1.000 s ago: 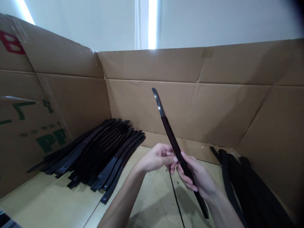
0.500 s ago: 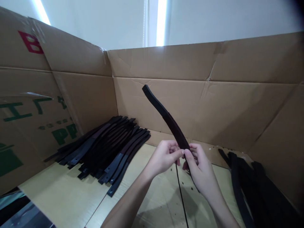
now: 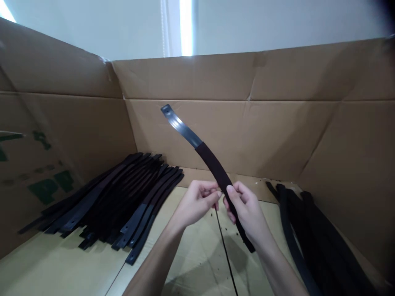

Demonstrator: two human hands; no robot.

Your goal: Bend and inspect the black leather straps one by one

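A curved dark strip (image 3: 212, 164) slants across the middle of the view, its upper end bare and shiny, the rest wrapped in dark, matte material. My right hand (image 3: 247, 209) grips it below its middle, thumb on the face turned up. My left hand (image 3: 199, 201) is closed in a pinch at the strip's left edge, with a thin dark cord (image 3: 226, 255) hanging below its fingertips. The cord's upper end is hidden by the fingers.
A pile of similar strips (image 3: 123, 197) lies on the pale table (image 3: 70, 267) at the left. More dark strips (image 3: 321, 234) lie at the right. Cardboard walls (image 3: 191, 123) stand at the back and both sides. Small dark bits dot the tabletop.
The strip has turned so that its broad face and shiny bare end show. Both hands and the strip appear further left, as does the whole scene, since the view has swung right.
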